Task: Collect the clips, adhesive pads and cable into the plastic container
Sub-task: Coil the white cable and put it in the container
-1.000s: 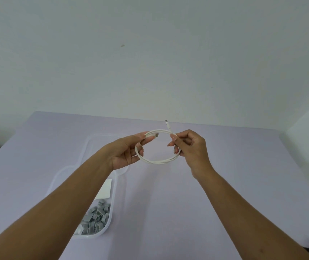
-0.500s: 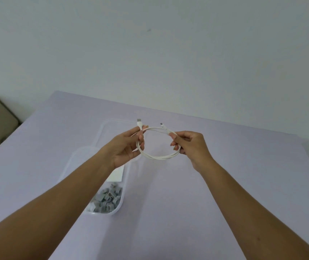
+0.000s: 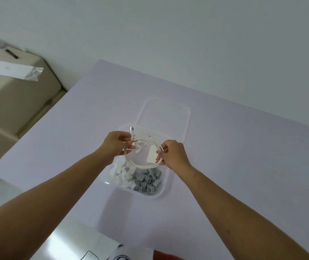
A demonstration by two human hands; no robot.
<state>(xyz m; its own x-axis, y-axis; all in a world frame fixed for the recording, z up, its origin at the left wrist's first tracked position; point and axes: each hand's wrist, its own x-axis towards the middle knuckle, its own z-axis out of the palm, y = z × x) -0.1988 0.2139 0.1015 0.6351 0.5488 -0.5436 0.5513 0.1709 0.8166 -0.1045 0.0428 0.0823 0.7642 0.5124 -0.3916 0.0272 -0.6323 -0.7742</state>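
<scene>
A white cable [image 3: 140, 165], wound into a loop, hangs in the air right above the clear plastic container [image 3: 165, 192]. My left hand [image 3: 115, 145] pinches the loop's left side, where a USB plug sticks up. My right hand [image 3: 172, 153] pinches its right side. Inside the container lie grey clips [image 3: 147, 181], white clips [image 3: 120, 173] and a white adhesive pad [image 3: 151, 156], seen through the loop.
The container's clear lid [image 3: 165, 114] lies flat just behind it on the lilac table [image 3: 243, 156]. A beige cabinet [image 3: 18, 94] with a plastic bag and small items stands at the left. The table's left edge runs close to the container.
Both hands have carried the coiled cable leftward and now hold it over the container. The head has turned left and down, so the cabinet shows.
</scene>
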